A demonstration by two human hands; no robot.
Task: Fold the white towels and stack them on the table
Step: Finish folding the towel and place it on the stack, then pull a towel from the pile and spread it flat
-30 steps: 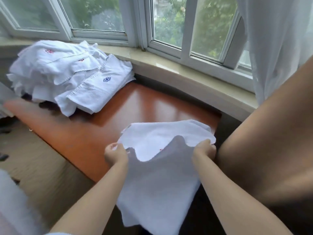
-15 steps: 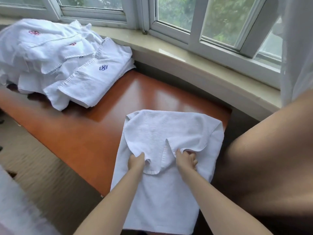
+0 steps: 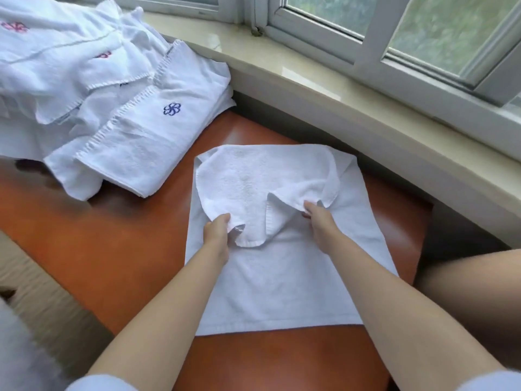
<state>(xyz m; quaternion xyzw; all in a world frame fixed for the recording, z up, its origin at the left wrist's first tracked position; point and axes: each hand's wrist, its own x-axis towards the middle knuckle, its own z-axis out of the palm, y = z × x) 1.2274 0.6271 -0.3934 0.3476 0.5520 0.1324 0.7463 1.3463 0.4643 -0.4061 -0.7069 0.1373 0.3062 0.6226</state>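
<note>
Reddish wood table [image 3: 118, 249] under window [image 3: 423, 38]; both grips pinch towel [image 3: 267, 292] edge.

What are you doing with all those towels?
A person is folding a white towel spread on the reddish wooden table. The left hand and right hand each pinch part of its far edge, which is doubled back toward them. A pile of other white towels sits at the table's far left, under the window.
</note>
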